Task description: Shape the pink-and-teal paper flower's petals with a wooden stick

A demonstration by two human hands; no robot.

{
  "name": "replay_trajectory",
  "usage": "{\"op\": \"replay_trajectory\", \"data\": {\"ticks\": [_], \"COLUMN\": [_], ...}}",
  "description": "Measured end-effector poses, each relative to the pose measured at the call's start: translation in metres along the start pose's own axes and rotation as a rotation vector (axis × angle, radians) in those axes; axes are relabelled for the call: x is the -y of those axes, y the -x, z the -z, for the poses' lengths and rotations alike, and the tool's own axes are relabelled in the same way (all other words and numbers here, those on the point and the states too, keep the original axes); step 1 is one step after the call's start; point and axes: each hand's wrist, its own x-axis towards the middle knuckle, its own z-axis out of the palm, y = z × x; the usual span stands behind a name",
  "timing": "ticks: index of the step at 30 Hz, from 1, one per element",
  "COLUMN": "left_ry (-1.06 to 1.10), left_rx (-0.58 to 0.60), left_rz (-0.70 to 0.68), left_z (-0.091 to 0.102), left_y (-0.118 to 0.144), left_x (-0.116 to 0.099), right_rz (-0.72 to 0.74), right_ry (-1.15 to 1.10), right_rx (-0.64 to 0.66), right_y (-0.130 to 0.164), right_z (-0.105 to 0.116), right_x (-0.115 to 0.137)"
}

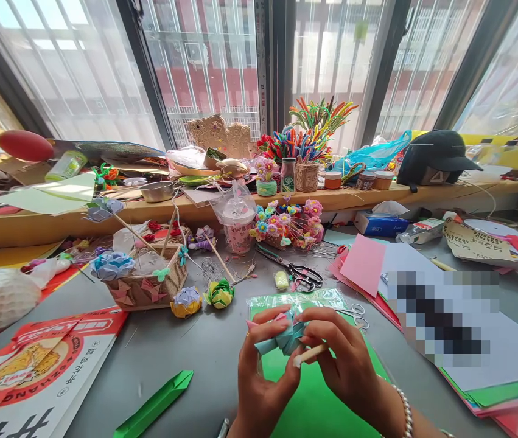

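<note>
A small folded paper flower in pale blue and pink point(286, 336) was held just above the bright green sheet of paper point(313, 401) at the near edge of the grey table point(204, 353). It was pinched from the left by the fingers of the left hand point(263, 377), while the right hand point(345, 365) was closed over its right side, with a thin pale wooden stick point(310, 354) gripped between thumb and fingers and pointed at the flower's base. The petals appeared already folded and gathered; by the look of it, the stick was not yet fixed in, so the mounting was judged unfinished.

A long folded green paper strip point(156, 404) was laid to the left, near a red and white printed bag point(35, 371). Farther back, two finished paper flowers, one purple and yellow point(186, 301) and one green and yellow point(220, 293), were set beside a woven brown basket point(144, 286) of flowers on sticks. Black-handled scissors point(297, 274) and a pink paper sheet point(363, 263) were seen beyond the hands. A bunch of coloured pipe cleaners point(313, 125) and a black cap point(436, 155) were placed on the wooden sill by the window.
</note>
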Motion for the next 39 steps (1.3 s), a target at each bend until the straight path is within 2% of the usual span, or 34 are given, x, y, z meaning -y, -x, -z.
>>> {"op": "replay_trajectory", "data": {"ticks": [5, 8, 11, 18, 22, 28, 34, 39], "left_ry": [-0.02, 0.006, 0.077, 0.21, 0.302, 0.361, 0.367, 0.334], "left_rx": [0.032, -0.021, -0.08, -0.082, -0.094, -0.074, 0.007, 0.033], "left_rz": [0.0, 0.035, 0.114, 0.298, 0.377, 0.4, 0.449, 0.432], "left_z": [0.001, 0.0, -0.002, -0.001, -0.003, -0.003, 0.0, -0.002], "left_y": [-0.001, -0.001, -0.003, -0.005, -0.005, -0.011, -0.013, -0.014], "left_x": [-0.002, -0.002, -0.002, -0.003, -0.005, -0.004, 0.002, -0.002], "right_rz": [0.008, -0.032, -0.078, -0.187, -0.195, -0.234, -0.328, -0.384], "right_ry": [0.07, 0.079, 0.01, -0.152, -0.172, -0.14, -0.115, -0.132], "right_rx": [-0.027, -0.009, 0.019, 0.134, 0.116, 0.065, 0.12, 0.161], "right_y": [0.003, 0.002, 0.0, -0.003, -0.004, -0.004, -0.003, -0.008], "right_z": [-0.001, 0.002, 0.005, 0.009, 0.008, 0.006, 0.005, 0.008], "right_x": [0.0, 0.0, -0.001, -0.002, -0.001, 0.004, -0.001, -0.002]}}
